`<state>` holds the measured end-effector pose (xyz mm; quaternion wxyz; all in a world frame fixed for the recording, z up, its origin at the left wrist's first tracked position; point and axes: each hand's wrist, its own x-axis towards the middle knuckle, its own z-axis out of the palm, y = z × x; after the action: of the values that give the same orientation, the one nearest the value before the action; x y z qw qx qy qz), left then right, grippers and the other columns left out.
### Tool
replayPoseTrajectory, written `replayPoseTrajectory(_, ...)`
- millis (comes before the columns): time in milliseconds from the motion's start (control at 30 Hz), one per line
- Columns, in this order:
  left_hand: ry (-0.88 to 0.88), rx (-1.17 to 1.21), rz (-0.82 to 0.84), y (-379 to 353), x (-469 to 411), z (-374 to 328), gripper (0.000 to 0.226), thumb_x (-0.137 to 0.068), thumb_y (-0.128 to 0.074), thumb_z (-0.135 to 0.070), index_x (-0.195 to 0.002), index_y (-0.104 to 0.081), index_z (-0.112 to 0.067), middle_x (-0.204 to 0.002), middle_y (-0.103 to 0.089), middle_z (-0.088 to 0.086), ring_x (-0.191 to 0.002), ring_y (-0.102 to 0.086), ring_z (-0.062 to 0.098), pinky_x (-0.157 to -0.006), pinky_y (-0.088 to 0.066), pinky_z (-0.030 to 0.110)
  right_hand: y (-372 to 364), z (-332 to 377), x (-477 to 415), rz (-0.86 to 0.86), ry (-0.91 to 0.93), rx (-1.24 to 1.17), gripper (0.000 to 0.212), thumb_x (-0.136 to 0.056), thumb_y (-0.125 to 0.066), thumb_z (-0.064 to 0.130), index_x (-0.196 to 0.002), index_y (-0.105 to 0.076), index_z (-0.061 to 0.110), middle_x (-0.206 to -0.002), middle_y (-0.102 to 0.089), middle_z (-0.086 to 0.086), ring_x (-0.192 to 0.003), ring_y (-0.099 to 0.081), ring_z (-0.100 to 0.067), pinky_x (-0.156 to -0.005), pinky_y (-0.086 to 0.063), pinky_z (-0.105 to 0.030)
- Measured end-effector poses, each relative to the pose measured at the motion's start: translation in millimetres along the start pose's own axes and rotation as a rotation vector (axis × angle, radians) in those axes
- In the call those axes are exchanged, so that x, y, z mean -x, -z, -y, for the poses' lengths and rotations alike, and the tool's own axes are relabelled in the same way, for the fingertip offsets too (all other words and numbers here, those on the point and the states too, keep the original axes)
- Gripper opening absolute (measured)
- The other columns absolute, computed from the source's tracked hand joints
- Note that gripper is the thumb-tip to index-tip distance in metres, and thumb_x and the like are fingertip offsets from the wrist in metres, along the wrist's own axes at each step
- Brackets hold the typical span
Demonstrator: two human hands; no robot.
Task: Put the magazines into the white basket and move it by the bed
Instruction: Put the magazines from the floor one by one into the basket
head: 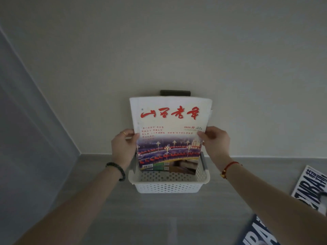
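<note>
A white perforated basket (168,187) stands on the grey floor against the wall. A magazine (169,124) with a white cover, red calligraphy and a night street photo stands upright in it, its lower edge inside the basket. My left hand (123,147) grips its left edge and my right hand (215,142) grips its right edge. Behind it, other magazines (185,167) stand in the basket, mostly hidden. Two more magazines lie on the floor at the right: a white one with black letters (311,186) and a dark blue one (260,232).
The cream wall (159,50) rises directly behind the basket, with a dark block (175,92) on it just above the magazine. A grey-blue panel (26,129) closes the left side. Grey floor (159,218) stretches in front of the basket.
</note>
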<state>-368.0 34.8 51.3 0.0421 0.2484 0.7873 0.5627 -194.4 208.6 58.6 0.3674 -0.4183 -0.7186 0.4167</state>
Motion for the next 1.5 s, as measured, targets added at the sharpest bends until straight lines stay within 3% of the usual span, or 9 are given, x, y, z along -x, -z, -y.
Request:
replayPoseTrajectory(133,0.076,0.043,-0.041,-7,4,16,0.011,-0.08,-0.064,-0.011,-0.088,-0.056,-0.01,-0.092,-0.064,0.007,-0.081,-0.061,0.02,-0.074,-0.053,0.033,-13,-15,5,-0.064,-0.013,-0.028,0.009,-0.077,-0.067,0.014,-0.085,-0.063,0.016,-0.07,-0.059,0.013,-0.068,-0.059,-0.004,-0.056,-0.04,-0.01)
replayPoseTrajectory(267,0.104,0.107,-0.031,-10,2,20,0.029,-0.079,-0.066,-0.013,-0.103,-0.051,-0.012,-0.101,-0.059,0.0,-0.09,-0.058,0.016,-0.072,-0.047,0.018,-20,-21,9,-0.119,-0.059,-0.058,0.033,-0.077,-0.068,0.02,-0.103,-0.048,0.018,-0.096,-0.058,0.002,-0.088,-0.056,-0.016,-0.073,-0.048,-0.026)
replayPoseTrajectory(400,0.02,0.063,0.103,-24,6,13,0.038,-0.092,-0.044,-0.011,-0.13,-0.046,-0.014,-0.118,-0.057,-0.002,-0.109,-0.051,0.01,-0.091,-0.04,0.021,-30,-16,11,0.014,-0.063,-0.088,0.057,-0.084,-0.058,0.02,-0.133,-0.028,0.019,-0.128,-0.048,-0.002,-0.115,-0.047,-0.02,-0.095,-0.044,-0.041)
replayPoseTrajectory(567,0.05,0.011,0.069,-31,8,14,0.032,-0.094,-0.038,-0.014,-0.125,-0.049,-0.011,-0.124,-0.058,0.009,-0.116,-0.052,0.023,-0.077,-0.042,0.01,-33,-11,8,0.113,-0.038,-0.093,0.055,-0.086,-0.05,0.006,-0.132,-0.024,0.021,-0.118,-0.05,0.002,-0.113,-0.05,-0.023,-0.089,-0.048,-0.038)
replayPoseTrajectory(767,0.159,0.14,-0.013,-35,16,4,0.028,-0.094,-0.04,-0.017,-0.117,-0.053,-0.007,-0.123,-0.059,0.01,-0.115,-0.054,0.027,-0.088,-0.045,0.03,-4,-22,9,0.346,0.058,0.131,0.069,-0.084,-0.057,0.011,-0.136,-0.015,0.024,-0.123,-0.049,0.003,-0.104,-0.046,-0.011,-0.053,-0.041,-0.007)
replayPoseTrajectory(967,0.282,0.241,-0.128,-33,55,-15,0.046,-0.092,-0.045,-0.019,-0.135,-0.034,-0.009,-0.141,-0.041,0.009,-0.129,-0.039,0.023,-0.107,-0.031,0.032,65,-41,35,0.29,0.069,0.22,0.071,-0.085,-0.056,0.012,-0.142,-0.014,0.019,-0.148,-0.028,-0.003,-0.13,-0.036,-0.021,-0.101,-0.035,-0.035)
replayPoseTrajectory(1100,0.271,0.2,-0.106,-39,104,-21,0.039,-0.091,-0.047,-0.02,-0.129,-0.044,-0.01,-0.112,-0.06,0.008,-0.093,-0.054,0.012,-0.093,-0.04,0.027,128,-57,60,0.264,0.037,0.222,0.07,-0.085,-0.057,0.012,-0.141,-0.017,0.022,-0.146,-0.029,0.0,-0.129,-0.036,-0.017,-0.105,-0.034,-0.037)
replayPoseTrajectory(1267,0.376,0.258,0.015,-65,187,-15,0.039,-0.091,-0.049,-0.018,-0.128,-0.044,-0.01,-0.137,-0.045,0.009,-0.124,-0.044,0.025,-0.103,-0.036,0.034,195,-86,101,0.305,-0.022,0.284,0.074,-0.082,-0.06,0.013,-0.142,-0.017,0.016,-0.148,-0.028,-0.004,-0.13,-0.036,-0.023,-0.107,-0.032,-0.042)
replayPoseTrajectory(1500,0.578,0.198,0.164,-116,299,-14,0.044,-0.09,-0.049,-0.023,-0.131,-0.041,-0.01,-0.137,-0.047,0.01,-0.118,-0.048,0.022,-0.093,-0.04,0.03,259,-147,162,0.456,-0.116,0.404,0.077,-0.082,-0.063,0.02,-0.142,-0.015,0.015,-0.148,-0.027,-0.005,-0.135,-0.029,-0.022,-0.11,-0.028,-0.039)
